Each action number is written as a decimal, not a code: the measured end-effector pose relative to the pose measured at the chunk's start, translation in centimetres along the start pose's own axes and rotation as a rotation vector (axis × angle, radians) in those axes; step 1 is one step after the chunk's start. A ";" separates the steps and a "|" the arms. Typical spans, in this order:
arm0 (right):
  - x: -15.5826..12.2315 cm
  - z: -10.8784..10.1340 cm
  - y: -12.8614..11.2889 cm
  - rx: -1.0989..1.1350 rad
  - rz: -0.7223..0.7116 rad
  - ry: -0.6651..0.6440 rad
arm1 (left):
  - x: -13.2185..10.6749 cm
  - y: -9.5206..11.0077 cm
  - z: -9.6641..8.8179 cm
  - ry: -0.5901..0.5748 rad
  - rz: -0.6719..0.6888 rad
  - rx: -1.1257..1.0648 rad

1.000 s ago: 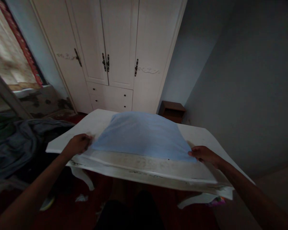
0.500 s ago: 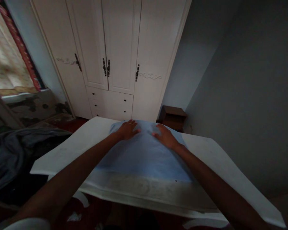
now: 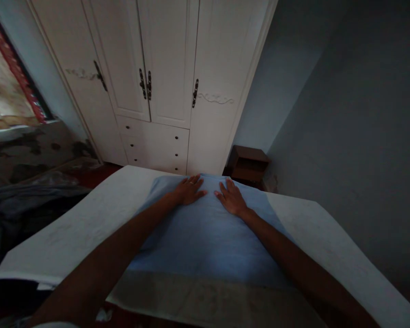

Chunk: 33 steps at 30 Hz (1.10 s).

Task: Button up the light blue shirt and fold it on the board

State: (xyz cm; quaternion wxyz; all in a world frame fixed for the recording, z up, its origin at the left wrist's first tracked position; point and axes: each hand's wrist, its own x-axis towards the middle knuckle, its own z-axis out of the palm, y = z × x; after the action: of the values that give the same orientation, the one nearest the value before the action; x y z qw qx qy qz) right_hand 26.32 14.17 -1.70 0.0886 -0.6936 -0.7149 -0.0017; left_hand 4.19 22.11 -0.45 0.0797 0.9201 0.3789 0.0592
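Note:
A light blue cloth (image 3: 205, 237) lies spread over a white table (image 3: 105, 218). Near its far edge my left hand (image 3: 190, 189) rests flat on the fabric, fingers spread and a ring on one finger. My right hand (image 3: 231, 197) lies a little to the right, palm down, its fingers also apart. Both arms stretch forward over the cloth, which shows faint creases between and below the hands. A greyish, stained cover (image 3: 191, 298) shows along the near side of the table, below the cloth. What the blue cloth is exactly, I cannot tell.
Behind the table stands a white wardrobe (image 3: 167, 59) with dark handles and drawers. A small brown cabinet (image 3: 249, 164) sits in the back corner by the grey wall (image 3: 362, 118). Dark clothing (image 3: 44, 209) is heaped at the left, below a curtained window (image 3: 8, 86).
My view has dipped and come closer to the table. Both hands still lie on the cloth, now with fingers more plainly spread near its far edge.

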 end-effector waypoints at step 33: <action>6.4 -2.3 10.8 0.453 0.044 0.072 | 3.9 -6.1 -4.2 0.240 -0.276 -0.071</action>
State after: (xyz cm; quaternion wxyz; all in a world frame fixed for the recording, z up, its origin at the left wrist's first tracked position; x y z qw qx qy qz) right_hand 37.23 20.62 0.07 0.2677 -0.6710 -0.6780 0.1360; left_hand 2.06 29.55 2.69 0.0737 0.8424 0.5059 0.1702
